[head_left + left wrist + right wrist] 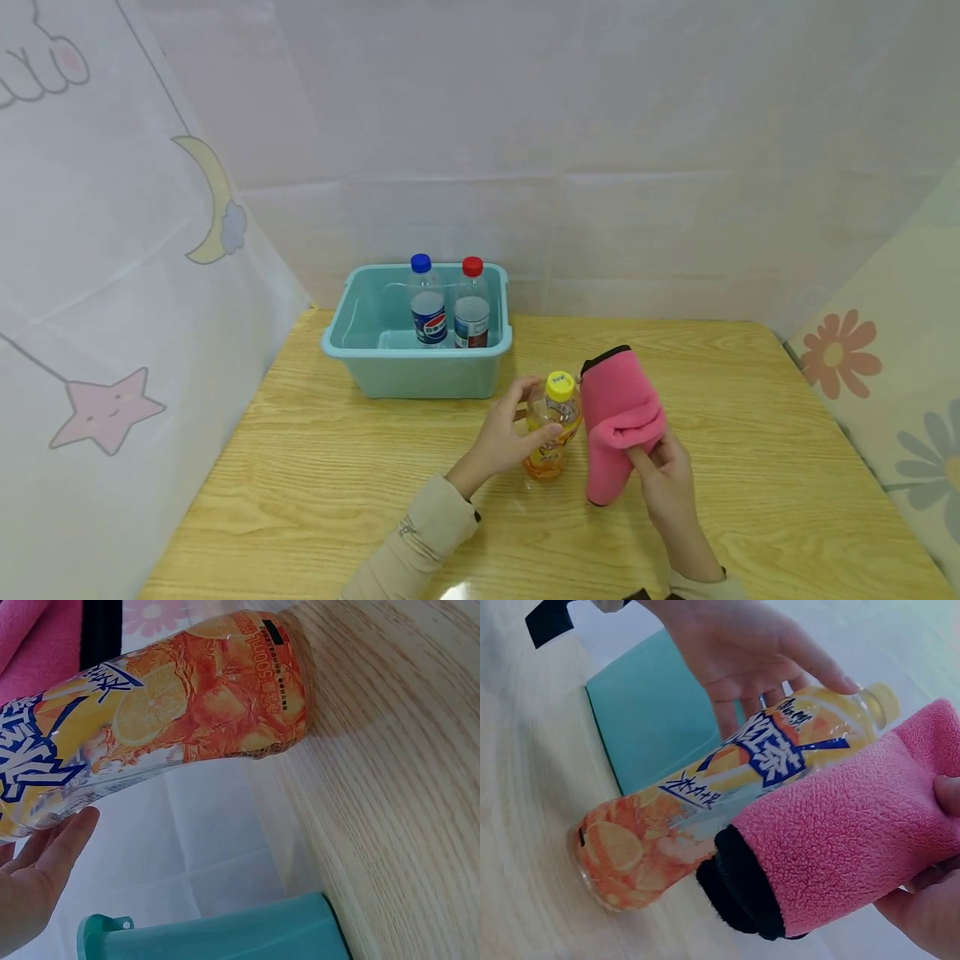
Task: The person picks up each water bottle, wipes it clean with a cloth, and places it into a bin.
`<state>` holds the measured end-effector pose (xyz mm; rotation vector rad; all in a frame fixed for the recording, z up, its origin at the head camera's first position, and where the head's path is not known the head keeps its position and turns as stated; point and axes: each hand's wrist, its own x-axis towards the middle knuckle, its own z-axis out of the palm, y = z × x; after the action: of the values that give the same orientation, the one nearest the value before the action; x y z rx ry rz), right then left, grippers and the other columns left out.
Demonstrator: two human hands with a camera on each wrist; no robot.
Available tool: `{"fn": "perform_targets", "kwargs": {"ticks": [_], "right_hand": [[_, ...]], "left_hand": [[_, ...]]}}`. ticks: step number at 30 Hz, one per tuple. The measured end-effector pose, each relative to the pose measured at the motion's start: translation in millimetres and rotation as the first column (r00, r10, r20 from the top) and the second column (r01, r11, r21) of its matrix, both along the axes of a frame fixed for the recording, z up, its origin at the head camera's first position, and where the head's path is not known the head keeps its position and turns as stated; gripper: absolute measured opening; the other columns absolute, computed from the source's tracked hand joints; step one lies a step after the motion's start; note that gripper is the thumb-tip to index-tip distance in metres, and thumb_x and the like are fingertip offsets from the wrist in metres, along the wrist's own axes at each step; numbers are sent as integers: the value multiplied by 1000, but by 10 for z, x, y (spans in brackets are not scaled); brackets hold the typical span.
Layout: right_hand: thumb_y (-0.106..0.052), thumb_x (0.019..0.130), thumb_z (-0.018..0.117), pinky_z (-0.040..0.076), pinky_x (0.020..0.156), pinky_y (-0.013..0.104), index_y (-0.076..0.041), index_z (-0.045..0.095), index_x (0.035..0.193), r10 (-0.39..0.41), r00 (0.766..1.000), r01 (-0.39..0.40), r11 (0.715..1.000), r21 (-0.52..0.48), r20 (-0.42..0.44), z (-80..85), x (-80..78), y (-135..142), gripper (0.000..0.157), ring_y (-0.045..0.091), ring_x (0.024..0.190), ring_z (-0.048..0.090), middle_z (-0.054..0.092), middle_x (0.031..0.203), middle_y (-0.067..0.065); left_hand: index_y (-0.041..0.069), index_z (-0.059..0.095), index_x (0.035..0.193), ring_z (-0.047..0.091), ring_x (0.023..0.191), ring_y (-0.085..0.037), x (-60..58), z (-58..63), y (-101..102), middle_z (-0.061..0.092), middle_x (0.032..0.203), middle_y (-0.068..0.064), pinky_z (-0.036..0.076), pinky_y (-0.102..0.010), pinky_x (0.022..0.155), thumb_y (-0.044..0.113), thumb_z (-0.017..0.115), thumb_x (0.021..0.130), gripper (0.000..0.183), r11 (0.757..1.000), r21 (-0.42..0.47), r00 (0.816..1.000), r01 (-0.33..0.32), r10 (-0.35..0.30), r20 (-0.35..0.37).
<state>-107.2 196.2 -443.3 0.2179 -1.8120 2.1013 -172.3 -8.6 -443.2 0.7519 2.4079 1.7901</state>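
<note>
A clear bottle with a yellow cap and an orange-and-yellow label point(550, 446) stands near the table's middle. My left hand point(504, 435) holds it around its upper part, thumb across the near side and fingers behind. In the left wrist view the bottle's lower label point(217, 690) shows orange slices, and its base is at the wood. Just right of the bottle, my right hand point(666, 483) grips a folded pink towel with black edging point(618, 408), thumb on its near face. The towel point(855, 825) hides part of the bottle in the right wrist view.
Behind and to the left stands a light blue plastic basin point(420, 375). Inside it are a blue-capped bottle point(428, 304) and a red-capped bottle point(472, 308), both upright. A pale cloth backdrop point(600, 167) rises beyond the wooden table point(300, 500).
</note>
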Motion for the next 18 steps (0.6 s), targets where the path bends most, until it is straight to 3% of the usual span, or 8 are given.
{"fn": "perform_targets", "kwargs": {"ticks": [6,11,18], "right_hand": [[20,84,44,48,64,14,-12,59,105,5,997,-7,1000,-28,-79,80,-7,-64,42,4,80,56,60,90,-4],[21,85,43,48,74,15,-10,57,115,42,989,-43,999,-4,-139,81,-12,-101,46,5,92,57,61,102,-4],[20,85,43,47,81,17,-7,53,120,76,984,-76,997,3,-161,68,-22,-129,45,6,100,55,59,109,-4]], "left_hand": [[10,44,130,46,110,-15,3,10,-8,46,124,-2,47,-29,84,23,67,83,53,999,-10,995,-33,32,-97],[6,46,130,47,108,-17,7,27,-23,46,122,-6,48,-27,82,23,69,82,57,999,-12,985,-52,49,-168],[5,45,125,50,105,-17,23,37,-29,51,119,-5,49,-27,79,19,70,80,54,998,30,982,-63,68,-178]]}}
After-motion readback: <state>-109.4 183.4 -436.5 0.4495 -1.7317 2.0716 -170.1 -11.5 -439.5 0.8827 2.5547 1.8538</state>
